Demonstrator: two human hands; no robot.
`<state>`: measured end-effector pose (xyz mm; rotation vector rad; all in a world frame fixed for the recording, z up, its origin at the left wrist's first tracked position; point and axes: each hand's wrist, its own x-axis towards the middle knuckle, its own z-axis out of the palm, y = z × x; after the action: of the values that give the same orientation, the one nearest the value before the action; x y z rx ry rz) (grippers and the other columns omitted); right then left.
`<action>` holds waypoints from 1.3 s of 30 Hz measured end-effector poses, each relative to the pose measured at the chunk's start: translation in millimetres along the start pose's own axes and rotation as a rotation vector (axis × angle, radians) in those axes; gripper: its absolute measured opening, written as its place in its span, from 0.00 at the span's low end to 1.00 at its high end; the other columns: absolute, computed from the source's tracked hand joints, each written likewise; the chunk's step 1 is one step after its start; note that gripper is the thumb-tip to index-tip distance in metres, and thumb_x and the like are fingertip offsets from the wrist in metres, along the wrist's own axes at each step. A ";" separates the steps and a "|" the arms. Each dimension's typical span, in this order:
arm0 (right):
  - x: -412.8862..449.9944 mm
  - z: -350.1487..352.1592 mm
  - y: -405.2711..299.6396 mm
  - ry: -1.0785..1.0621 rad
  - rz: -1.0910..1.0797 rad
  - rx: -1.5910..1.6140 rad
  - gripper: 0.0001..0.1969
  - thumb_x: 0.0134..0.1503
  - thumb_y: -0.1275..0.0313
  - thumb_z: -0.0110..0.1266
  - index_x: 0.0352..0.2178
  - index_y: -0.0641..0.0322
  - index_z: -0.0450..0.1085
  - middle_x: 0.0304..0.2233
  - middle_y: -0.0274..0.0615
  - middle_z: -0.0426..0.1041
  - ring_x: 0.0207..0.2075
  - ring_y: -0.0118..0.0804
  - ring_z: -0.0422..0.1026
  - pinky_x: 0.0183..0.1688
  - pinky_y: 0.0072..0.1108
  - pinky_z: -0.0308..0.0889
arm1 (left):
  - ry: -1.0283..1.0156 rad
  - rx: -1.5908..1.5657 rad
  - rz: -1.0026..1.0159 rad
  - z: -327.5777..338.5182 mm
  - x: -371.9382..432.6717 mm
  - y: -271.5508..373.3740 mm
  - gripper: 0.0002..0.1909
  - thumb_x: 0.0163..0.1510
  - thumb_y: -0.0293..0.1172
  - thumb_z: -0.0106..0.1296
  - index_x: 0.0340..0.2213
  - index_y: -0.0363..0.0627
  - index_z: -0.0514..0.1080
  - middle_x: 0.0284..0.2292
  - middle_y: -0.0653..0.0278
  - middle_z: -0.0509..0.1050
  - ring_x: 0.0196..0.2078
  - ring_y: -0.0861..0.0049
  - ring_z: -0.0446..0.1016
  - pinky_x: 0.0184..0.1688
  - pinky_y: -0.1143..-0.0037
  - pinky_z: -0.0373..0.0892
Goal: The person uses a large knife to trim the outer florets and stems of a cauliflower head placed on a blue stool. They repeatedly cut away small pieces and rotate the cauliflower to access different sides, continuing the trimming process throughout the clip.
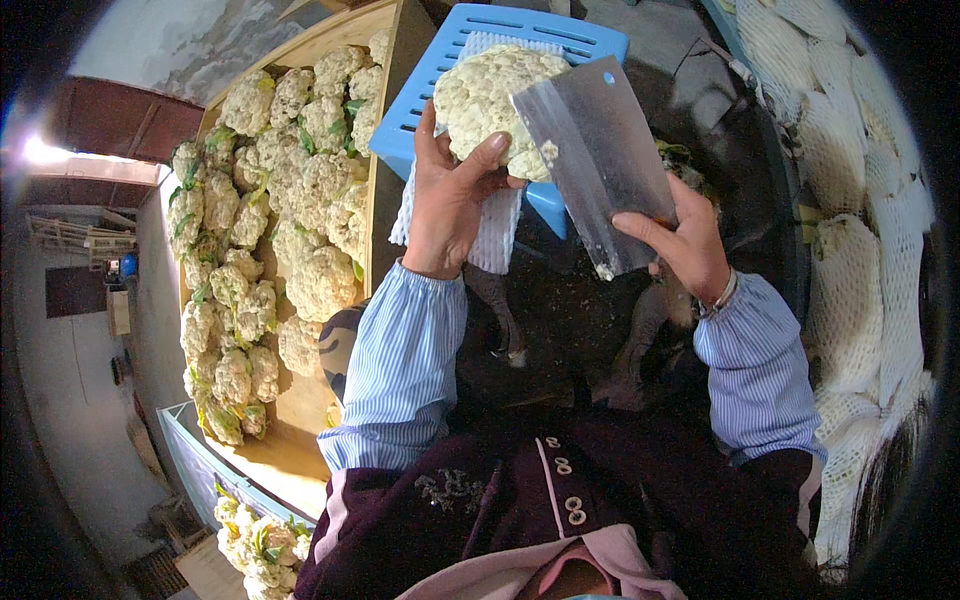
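A large cauliflower head point(491, 97) rests over a blue plastic stool point(555, 30), on a white foam net sleeve point(495, 236) that hangs down the stool's near side. My left hand point(454, 184) grips the near left of the head, thumb on the curds. In my right hand point(686, 236) is a broad cleaver point(600, 165), its blade tilted beside the head's right side and overlapping its edge in the view. White cauliflower crumbs cling to the blade. The cleaver's handle is mostly hidden by my fingers.
To the left, a wooden bin point(386, 82) holds several cauliflowers point(315, 195) with bits of leaf. More cauliflowers point(262, 551) lie at lower left. Along the right stand net-wrapped cauliflowers point(847, 292) in a stack. Dark floor point(559, 322) with scattered crumbs lies below the stool.
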<state>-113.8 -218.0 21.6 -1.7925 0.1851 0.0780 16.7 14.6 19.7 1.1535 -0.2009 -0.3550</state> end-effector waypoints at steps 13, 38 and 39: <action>-15.8 5.6 4.7 0.073 -0.119 -0.129 0.26 0.58 0.65 0.61 0.53 0.69 0.67 0.31 0.43 0.78 0.20 0.24 0.72 0.17 0.17 0.67 | -0.003 -0.032 0.000 -3.8 0.8 -5.1 0.52 0.57 0.27 0.59 0.67 0.44 0.31 0.55 0.50 0.61 0.47 0.63 0.75 0.35 0.68 0.79; -24.2 16.0 -9.4 0.170 -0.169 -0.273 0.24 0.57 0.68 0.62 0.52 0.69 0.69 0.32 0.45 0.80 0.22 0.26 0.74 0.21 0.19 0.67 | 0.075 -0.024 0.052 7.2 -2.9 -7.7 0.52 0.54 0.23 0.61 0.66 0.44 0.34 0.54 0.51 0.64 0.45 0.64 0.77 0.31 0.71 0.82; -24.0 16.4 -10.0 0.154 -0.219 -0.224 0.24 0.57 0.68 0.62 0.52 0.69 0.68 0.32 0.45 0.80 0.22 0.26 0.75 0.21 0.19 0.68 | 0.074 -0.030 0.057 7.4 -2.9 -8.2 0.52 0.54 0.23 0.61 0.66 0.44 0.34 0.54 0.51 0.64 0.45 0.64 0.77 0.31 0.71 0.82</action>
<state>-135.0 -197.8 31.2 -2.0327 0.0915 -0.2028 10.1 6.4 15.2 1.1268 -0.1634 -0.2636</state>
